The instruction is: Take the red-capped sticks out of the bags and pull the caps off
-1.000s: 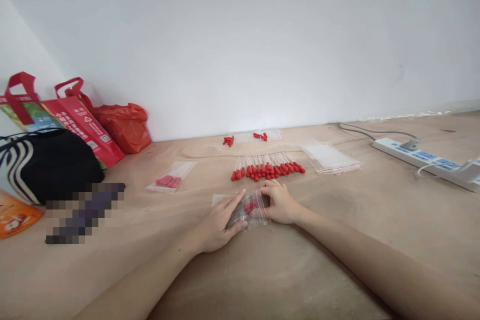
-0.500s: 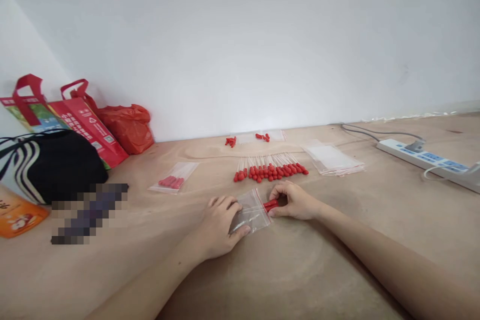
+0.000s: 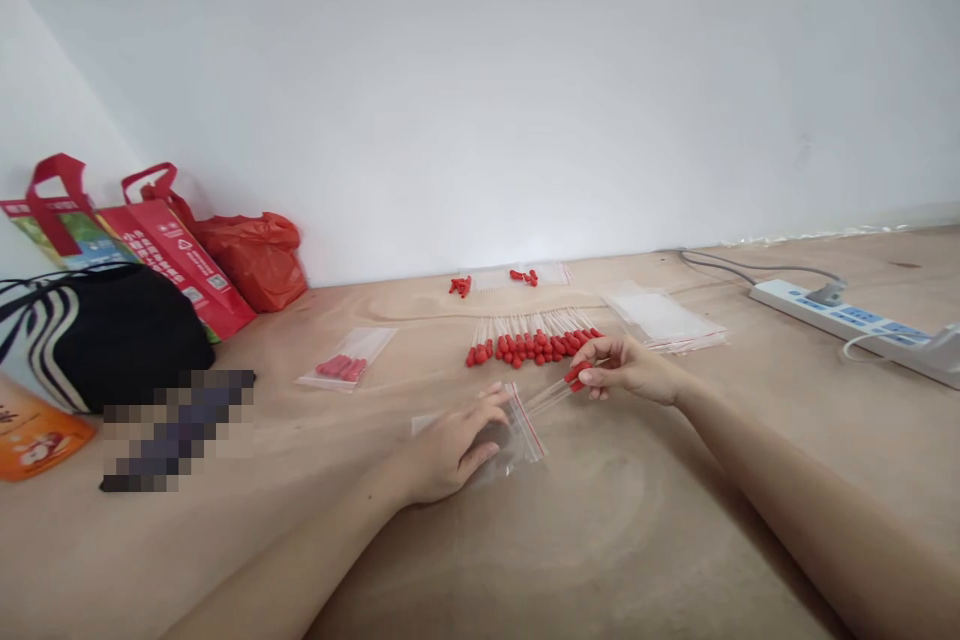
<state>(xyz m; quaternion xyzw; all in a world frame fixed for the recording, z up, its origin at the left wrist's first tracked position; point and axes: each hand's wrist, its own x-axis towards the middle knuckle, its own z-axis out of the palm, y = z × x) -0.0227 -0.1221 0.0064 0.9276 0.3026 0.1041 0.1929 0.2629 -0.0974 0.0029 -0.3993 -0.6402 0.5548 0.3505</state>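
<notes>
My left hand [image 3: 456, 448] lies over a clear zip bag [image 3: 523, 442] with a red-lined mouth, thumb and fingers holding it on the table. In the pinch of my right hand [image 3: 622, 370] are a few red-headed white sticks [image 3: 577, 375], held by their red ends. Their pale shafts slant down left to the bag's mouth; whether the tips are inside I cannot tell. Just behind is a row of similar red-headed sticks [image 3: 536, 346], heads toward me. A filled zip bag [image 3: 343, 365] with red heads showing lies to the left.
A stack of flat clear bags [image 3: 664, 315] lies behind my right hand. Further back are small bags with red-headed sticks [image 3: 461, 286]. A power strip [image 3: 847, 315] with cables is at right. Shopping bags [image 3: 180, 255], a black bag [image 3: 127, 335] and an orange pouch [image 3: 41, 430] stand left.
My right hand has moved up and right with the red-headed sticks, so their shafts now show outside the bag. My left hand stays on the bag, its fingers shifted slightly.
</notes>
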